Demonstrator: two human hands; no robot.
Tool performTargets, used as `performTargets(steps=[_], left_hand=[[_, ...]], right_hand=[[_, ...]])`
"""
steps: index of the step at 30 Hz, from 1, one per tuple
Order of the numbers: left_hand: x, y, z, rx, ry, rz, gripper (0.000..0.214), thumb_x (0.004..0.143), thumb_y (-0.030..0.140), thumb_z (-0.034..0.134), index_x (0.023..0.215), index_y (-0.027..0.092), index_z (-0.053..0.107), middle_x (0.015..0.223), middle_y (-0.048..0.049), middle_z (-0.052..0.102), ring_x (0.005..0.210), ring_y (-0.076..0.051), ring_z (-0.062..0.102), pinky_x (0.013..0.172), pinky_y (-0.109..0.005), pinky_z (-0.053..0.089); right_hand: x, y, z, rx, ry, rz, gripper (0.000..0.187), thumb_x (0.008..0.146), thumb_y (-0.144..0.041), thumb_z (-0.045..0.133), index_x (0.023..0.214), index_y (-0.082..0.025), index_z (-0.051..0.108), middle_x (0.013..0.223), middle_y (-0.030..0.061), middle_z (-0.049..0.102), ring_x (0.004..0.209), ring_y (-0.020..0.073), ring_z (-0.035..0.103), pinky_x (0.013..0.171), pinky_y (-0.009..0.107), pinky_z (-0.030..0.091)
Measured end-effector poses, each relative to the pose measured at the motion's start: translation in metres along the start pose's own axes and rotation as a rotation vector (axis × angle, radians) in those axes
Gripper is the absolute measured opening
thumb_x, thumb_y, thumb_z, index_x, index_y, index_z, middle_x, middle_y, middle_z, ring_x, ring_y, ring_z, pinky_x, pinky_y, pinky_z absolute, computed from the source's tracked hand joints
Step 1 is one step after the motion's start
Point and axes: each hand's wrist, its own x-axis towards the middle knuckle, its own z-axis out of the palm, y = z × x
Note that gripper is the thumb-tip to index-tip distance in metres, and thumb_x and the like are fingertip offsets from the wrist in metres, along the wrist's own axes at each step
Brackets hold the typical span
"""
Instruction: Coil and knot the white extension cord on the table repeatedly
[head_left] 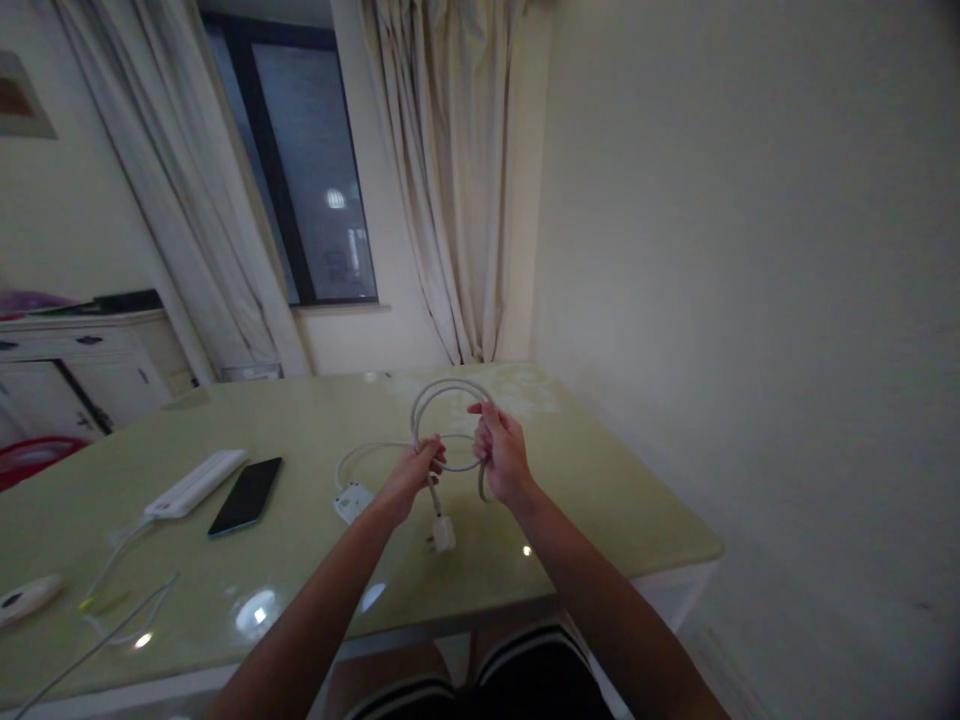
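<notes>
Both my hands hold a white cable (439, 392) looped into coils above a pale green table (600, 500). My left hand (415, 473) is closed around the strands on the left of the loop, and a white plug (444, 533) dangles just below it. My right hand (501, 452) is closed on the right side of the loop. The cable runs down to a small white adapter block (352, 500) lying on the table beside my left hand.
A dark phone (246, 495) and a white power strip (196, 483) lie on the table's left half, with another thin cable (112, 620) and a white device (28, 598) near the left edge. A wall stands on the right, curtains (450, 180) and a window behind.
</notes>
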Motion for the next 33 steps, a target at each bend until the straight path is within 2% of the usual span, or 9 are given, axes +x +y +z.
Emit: performTargets(steps=[5, 9, 11, 14, 17, 20, 23, 27, 33], left_hand=[[-0.021, -0.027, 0.003, 0.134, -0.074, 0.116, 0.064, 0.082, 0.074, 0.058, 0.116, 0.019, 0.05, 0.076, -0.0025, 0.067, 0.067, -0.017, 0.064, 0.055, -0.026, 0.048], [-0.036, -0.049, 0.0, 0.07, -0.077, 0.456, 0.069, 0.097, 0.052, 0.052, 0.151, 0.023, 0.02, 0.104, -0.0093, 0.073, 0.08, -0.018, 0.07, 0.073, -0.036, 0.057], [-0.041, -0.054, -0.005, 0.245, -0.082, 0.683, 0.055, 0.103, 0.036, 0.041, 0.154, 0.028, 0.021, 0.123, -0.0121, 0.068, 0.094, -0.018, 0.07, 0.087, -0.039, 0.056], [-0.042, -0.047, -0.014, 0.802, -0.038, 0.911, 0.046, 0.102, 0.023, 0.041, 0.148, 0.028, 0.044, 0.133, -0.0126, 0.062, 0.115, -0.024, 0.064, 0.097, -0.043, 0.051], [-0.043, -0.028, -0.018, 1.267, 0.13, 1.001, 0.049, 0.095, 0.026, 0.06, 0.144, 0.024, 0.054, 0.117, -0.0135, 0.067, 0.107, -0.029, 0.063, 0.092, -0.046, 0.049], [-0.046, -0.013, -0.016, 1.458, 0.199, 1.114, 0.033, 0.091, 0.034, 0.068, 0.121, 0.021, 0.069, 0.106, -0.0139, 0.068, 0.1, -0.031, 0.062, 0.091, -0.047, 0.048], [-0.052, -0.007, -0.012, 1.413, 0.067, 1.224, 0.014, 0.091, 0.032, 0.068, 0.095, 0.02, 0.073, 0.113, -0.0142, 0.068, 0.109, -0.031, 0.061, 0.101, -0.048, 0.045], [-0.06, -0.012, 0.002, 1.119, -0.205, 1.046, 0.025, 0.097, 0.022, 0.049, 0.113, 0.019, 0.068, 0.118, -0.0127, 0.07, 0.11, -0.026, 0.064, 0.097, -0.042, 0.05], [-0.059, -0.016, 0.018, 0.788, -0.196, 0.612, 0.041, 0.104, 0.038, 0.034, 0.098, 0.018, 0.07, 0.093, -0.011, 0.075, 0.09, -0.024, 0.071, 0.083, -0.035, 0.053]], right_hand=[[0.013, -0.024, -0.003, 0.231, 0.026, 0.094, 0.044, 0.074, -0.054, 0.081, 0.089, -0.015, 0.068, 0.051, -0.0135, 0.021, 0.044, 0.0038, 0.013, 0.038, 0.017, 0.016], [0.01, -0.024, -0.005, 0.26, 0.069, 0.051, 0.044, 0.08, -0.059, 0.075, 0.087, -0.016, 0.067, 0.051, -0.0125, 0.023, 0.043, 0.004, 0.014, 0.037, 0.016, 0.016], [0.01, -0.023, -0.004, 0.254, 0.099, 0.048, 0.045, 0.081, -0.06, 0.074, 0.084, -0.016, 0.065, 0.051, -0.0124, 0.023, 0.043, 0.0039, 0.014, 0.037, 0.015, 0.016], [0.01, -0.022, -0.002, 0.252, 0.136, 0.052, 0.044, 0.079, -0.058, 0.076, 0.082, -0.017, 0.062, 0.051, -0.0128, 0.023, 0.043, 0.0037, 0.015, 0.037, 0.015, 0.016], [0.009, -0.02, 0.002, 0.259, 0.119, 0.09, 0.044, 0.078, -0.057, 0.078, 0.08, -0.018, 0.059, 0.05, -0.0129, 0.025, 0.043, 0.0037, 0.016, 0.037, 0.015, 0.017], [0.007, -0.017, 0.004, 0.247, 0.067, 0.119, 0.041, 0.081, -0.055, 0.076, 0.079, -0.017, 0.059, 0.05, -0.0126, 0.026, 0.042, 0.0038, 0.017, 0.037, 0.015, 0.02], [0.007, -0.016, 0.002, 0.251, -0.012, 0.229, 0.032, 0.086, -0.045, 0.074, 0.083, -0.014, 0.065, 0.05, -0.0114, 0.029, 0.042, 0.0035, 0.019, 0.038, 0.015, 0.024], [0.007, -0.014, -0.001, 0.348, -0.087, 0.354, 0.022, 0.091, -0.033, 0.068, 0.09, -0.012, 0.07, 0.054, -0.0081, 0.041, 0.045, 0.004, 0.03, 0.047, 0.015, 0.039], [0.003, -0.004, 0.006, 0.243, -0.162, 0.303, 0.025, 0.089, -0.036, 0.07, 0.099, -0.013, 0.071, 0.074, 0.0012, 0.066, 0.062, 0.0095, 0.058, 0.061, 0.021, 0.051]])
